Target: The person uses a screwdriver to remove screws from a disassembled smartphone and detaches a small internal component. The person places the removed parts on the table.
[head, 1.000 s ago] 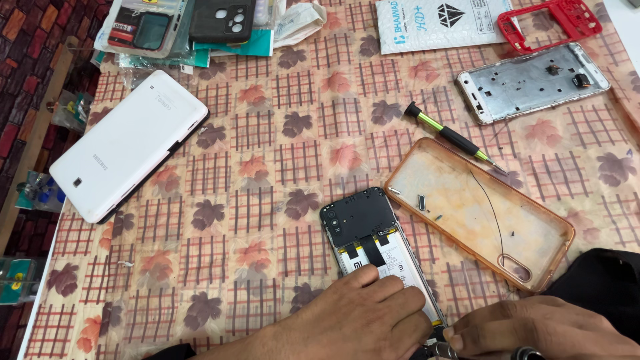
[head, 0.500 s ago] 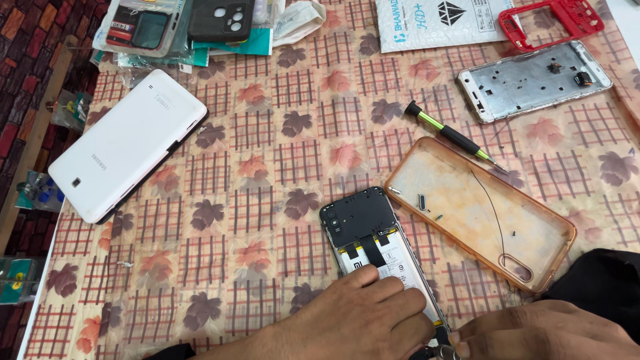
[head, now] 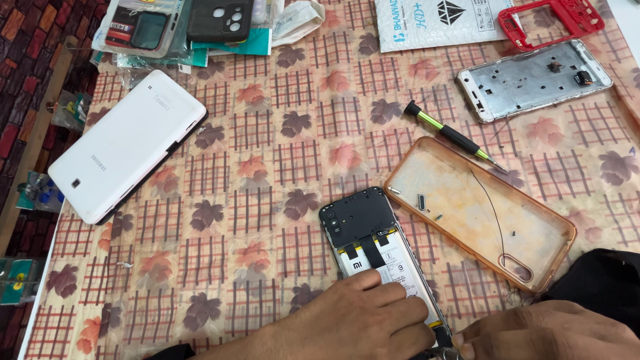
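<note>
Tablecloth [head: 267, 167], opened phone [head: 363, 233] under fingers [head: 383, 297]

Work table covered by a checked cloth with a leaf pattern in brown and orange [head: 267, 133]; along its left edge, dark red-brown brick-patterned floor [head: 27, 40], possibly paving, under even, soft light.

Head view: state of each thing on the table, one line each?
opened phone: back off, battery exposed, left hand pressing on it
right hand: at the phone's lower end, grip hidden
white tablet: face down, closed
clear orange case: empty, holds loose small parts
screwdriver: lying unused
metal phone frame: stripped
red frame: empty
</note>
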